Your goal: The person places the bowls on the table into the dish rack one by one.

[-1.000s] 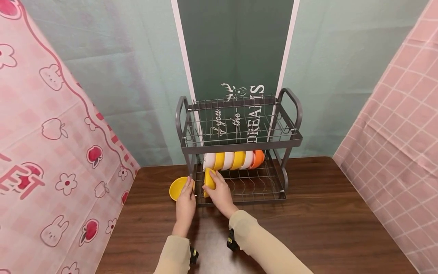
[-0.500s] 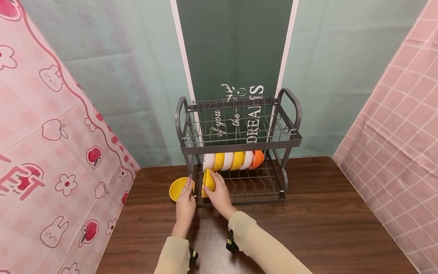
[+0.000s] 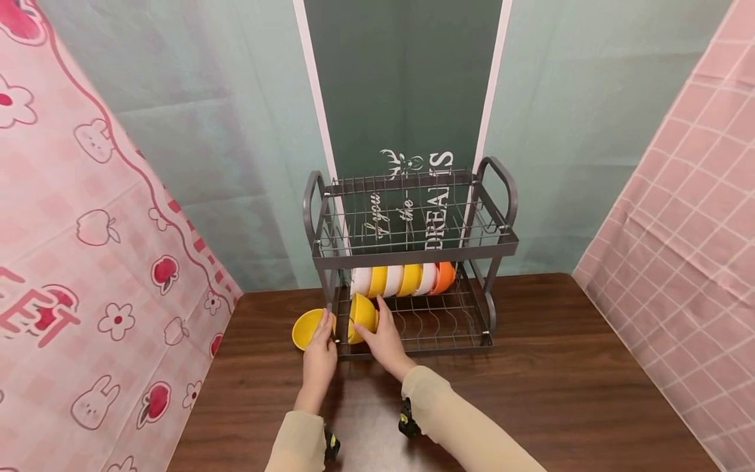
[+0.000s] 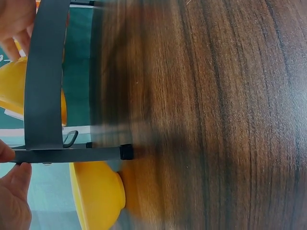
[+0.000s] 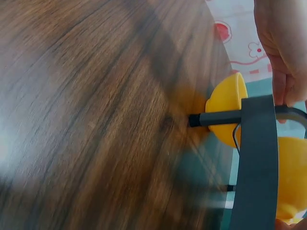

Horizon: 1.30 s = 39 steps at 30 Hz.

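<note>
A dark two-tier dish rack [image 3: 415, 253] stands on the wooden table. My left hand [image 3: 320, 351] pinches its left side frame; the left wrist view shows finger and thumb on either side of the bar. At the front left of the lower tier, my right hand [image 3: 386, 341] holds a yellow bowl [image 3: 362, 316] on its side, opening to the left. Outside the rack, beyond my left fingers, a second yellow bowl [image 3: 307, 328] sits upright on the table. The rack's front rail partly covers the held bowl in both wrist views.
Behind the held bowl, a row of white, yellow and orange bowls [image 3: 408, 280] stands on edge at the back of the lower tier. Wire slots [image 3: 439, 318] lie to its right. The upper tier [image 3: 407, 226] overhangs them. Cloths hang around the wooden table [image 3: 566, 367].
The bowl in my right hand has turned, showing more of its rounded outside, and my right fingers have shifted rightward round it. My left hand stays on the rack. The head view has tipped slightly.
</note>
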Available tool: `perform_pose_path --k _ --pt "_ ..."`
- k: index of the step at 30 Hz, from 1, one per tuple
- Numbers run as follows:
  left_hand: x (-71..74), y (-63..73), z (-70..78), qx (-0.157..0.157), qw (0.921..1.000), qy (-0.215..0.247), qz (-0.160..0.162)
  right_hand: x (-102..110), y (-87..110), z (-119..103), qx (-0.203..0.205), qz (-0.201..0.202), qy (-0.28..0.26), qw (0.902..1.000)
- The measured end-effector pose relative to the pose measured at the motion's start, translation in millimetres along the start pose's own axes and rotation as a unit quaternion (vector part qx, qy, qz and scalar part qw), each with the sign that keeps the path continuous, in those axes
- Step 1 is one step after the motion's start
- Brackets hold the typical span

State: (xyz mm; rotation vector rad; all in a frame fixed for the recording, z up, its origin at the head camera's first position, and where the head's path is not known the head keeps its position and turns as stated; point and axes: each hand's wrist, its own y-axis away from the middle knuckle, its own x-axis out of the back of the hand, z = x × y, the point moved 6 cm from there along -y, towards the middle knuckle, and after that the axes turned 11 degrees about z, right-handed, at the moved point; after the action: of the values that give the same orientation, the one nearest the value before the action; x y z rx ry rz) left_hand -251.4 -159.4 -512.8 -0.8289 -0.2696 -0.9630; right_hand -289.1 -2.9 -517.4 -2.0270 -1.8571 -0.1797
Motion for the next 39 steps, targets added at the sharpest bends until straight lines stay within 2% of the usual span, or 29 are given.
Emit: perform_pose_path --k 5,8,11,15,18,20,23,25,28,32,36,39 --pt "0.3 0.7 0.2 0.004 0.9999 0.013 -0.002 16 4.5 8 0.000 -0.008 0.015 0.9999" --pt "-0.5 1.0 -0.8 0.005 0.9999 0.011 -0.005 26 7.6 13 0.027 -0.015 0.061 0.9976" --pt "-2.5 1.1 -1.9 0.006 0.9998 0.011 -0.012 36 11.7 18 0.056 -0.020 0.117 0.9914" --pt "-5.4 1.3 -5.2 0.001 0.9992 0.011 -0.038 52 19.0 26 0.088 -0.024 0.200 0.9756" --pt "-4.4 1.4 -10.7 -0.004 0.9971 0.009 -0.076 63 25.3 31 0.110 -0.027 0.255 0.9604" --pt "-2.2 1.8 -17.7 0.005 0.9954 0.002 -0.096 69 29.3 36 0.122 -0.029 0.282 0.9512" --pt "1.3 0.7 -27.3 0.004 0.9950 -0.029 -0.095 77 33.2 43 0.144 -0.023 0.318 0.9370" --pt "1.3 -0.3 -32.8 -0.007 0.9932 -0.070 -0.093 81 35.1 45 0.157 -0.017 0.335 0.9291" --pt "-2.8 -0.9 -38.6 -0.026 0.9843 -0.134 -0.112 85 37.9 47 0.178 0.001 0.354 0.9183" --pt "-10.5 0.7 -43.7 -0.039 0.9669 -0.199 -0.155 89 41.1 48 0.192 0.014 0.372 0.9080" --pt "-11.9 3.0 -44.6 -0.061 0.9542 -0.238 -0.171 90 43.3 49 0.201 0.021 0.379 0.9030" --pt "-11.1 4.7 -48.1 -0.066 0.9458 -0.266 -0.174 89 43.4 49 0.214 0.030 0.374 0.9021"
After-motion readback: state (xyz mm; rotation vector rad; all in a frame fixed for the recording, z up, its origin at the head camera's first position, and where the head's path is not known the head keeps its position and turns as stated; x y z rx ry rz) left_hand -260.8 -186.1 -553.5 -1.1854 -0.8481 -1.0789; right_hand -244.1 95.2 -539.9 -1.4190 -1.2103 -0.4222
